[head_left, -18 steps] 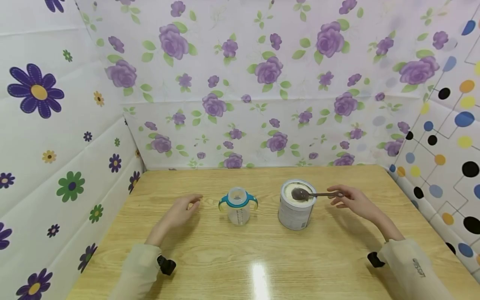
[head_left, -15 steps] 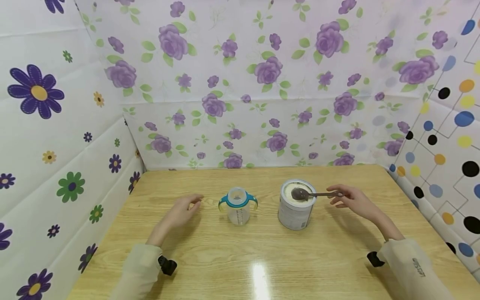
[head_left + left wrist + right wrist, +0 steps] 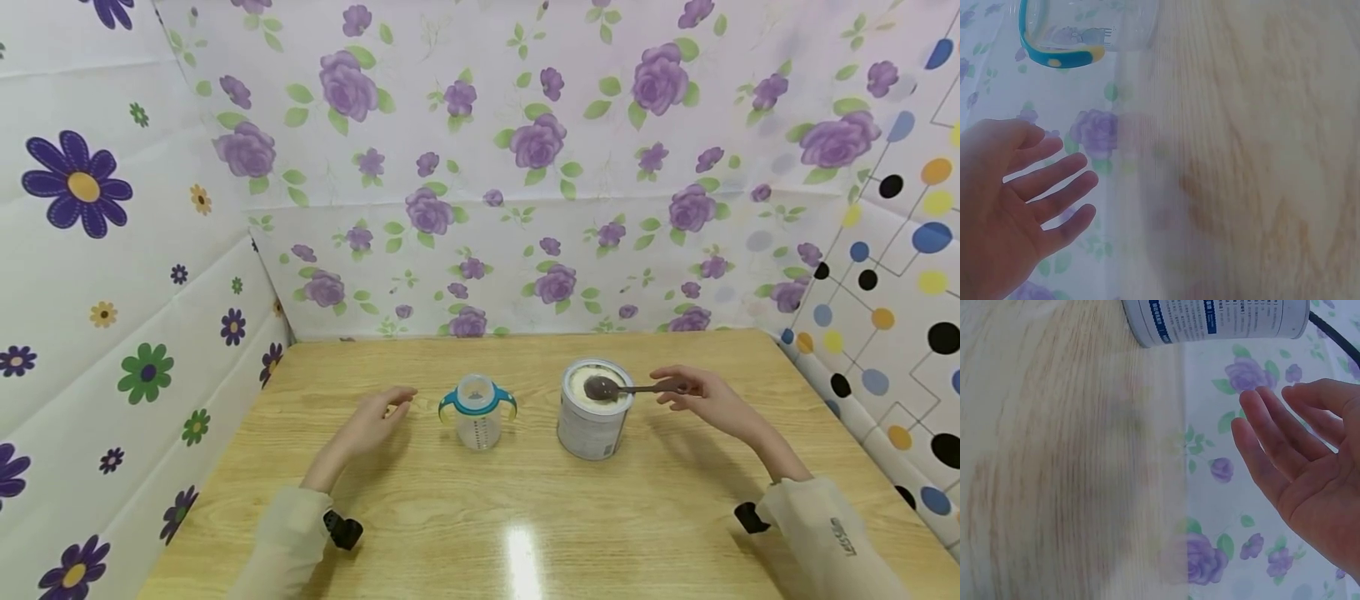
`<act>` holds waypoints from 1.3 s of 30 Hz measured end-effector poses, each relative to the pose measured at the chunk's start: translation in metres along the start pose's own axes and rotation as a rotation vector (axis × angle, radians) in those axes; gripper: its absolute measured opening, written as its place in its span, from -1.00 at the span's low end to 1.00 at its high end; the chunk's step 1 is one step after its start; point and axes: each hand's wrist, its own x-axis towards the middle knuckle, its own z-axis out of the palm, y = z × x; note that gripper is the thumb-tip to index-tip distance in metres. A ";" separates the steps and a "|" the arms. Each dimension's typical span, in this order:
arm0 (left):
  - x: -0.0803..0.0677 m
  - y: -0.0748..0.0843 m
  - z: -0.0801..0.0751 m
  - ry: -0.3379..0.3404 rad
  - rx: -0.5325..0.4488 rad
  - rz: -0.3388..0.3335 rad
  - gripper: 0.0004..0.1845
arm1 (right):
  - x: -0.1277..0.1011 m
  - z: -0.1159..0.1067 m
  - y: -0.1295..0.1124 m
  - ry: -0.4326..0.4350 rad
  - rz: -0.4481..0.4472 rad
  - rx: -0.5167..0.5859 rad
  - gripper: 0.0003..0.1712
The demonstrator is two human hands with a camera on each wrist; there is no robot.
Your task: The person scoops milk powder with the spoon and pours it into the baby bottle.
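Little had moved since the earlier frames: the left hand [image 3: 372,421] had crept slightly toward the bottle [image 3: 477,411], and the right hand [image 3: 711,401] had lifted a touch while holding the spoon [image 3: 622,388] as before.

The right hand's grip was closed on the spoon's handle, pinched at the fingertips, with the other fingers loosely spread; the wrist view showed those fingers [image 3: 1285,437] relaxed and only a dark strip of the handle [image 3: 1334,336]. The spoon lay level, its dark bowl over the open top of the can [image 3: 592,410], above the pale powder inside. From the head view it could not be told whether the bowl touched the powder. The can stood upright on the worktop [image 3: 525,508], just left of the right hand, and its printed label showed in the right wrist view [image 3: 1216,319].

The left hand's grip was apart and held nothing: the fingers [image 3: 1054,181] were straight and slightly spread, near the bottle but not touching it. The bottle was clear, with a teal collar and two handles [image 3: 1060,56], upright and uncapped, between the left hand and the can.

Both sleeves [image 3: 285,542] were pale. Flowered sheets [image 3: 480,167] walled the worktop at the back and left, and a dotted sheet [image 3: 892,283] on the right.
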 end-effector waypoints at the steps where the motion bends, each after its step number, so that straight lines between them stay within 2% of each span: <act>1: 0.000 0.000 0.001 -0.001 -0.004 0.001 -0.60 | 0.000 0.000 -0.001 0.001 -0.002 -0.012 -0.56; 6: 0.003 0.001 0.003 -0.024 -0.026 0.009 -0.59 | 0.003 0.003 -0.007 0.016 -0.007 -0.056 -0.58; 14: 0.004 0.005 0.006 -0.080 -0.073 -0.004 -0.55 | 0.004 0.006 -0.013 0.022 -0.010 -0.065 -0.55; 18: 0.005 0.009 0.007 -0.094 -0.094 0.013 -0.52 | 0.004 0.006 -0.012 0.028 -0.013 -0.088 -0.51; 23: 0.007 0.012 0.010 -0.115 -0.108 0.043 -0.47 | 0.004 0.006 -0.014 0.022 -0.014 -0.061 -0.47; 33: 0.010 0.016 0.011 -0.108 -0.152 0.035 -0.46 | 0.004 0.006 -0.018 0.073 0.010 -0.049 -0.47; 39: 0.012 0.020 0.012 -0.103 -0.162 0.060 -0.49 | 0.004 0.006 -0.022 0.089 0.030 -0.029 -0.50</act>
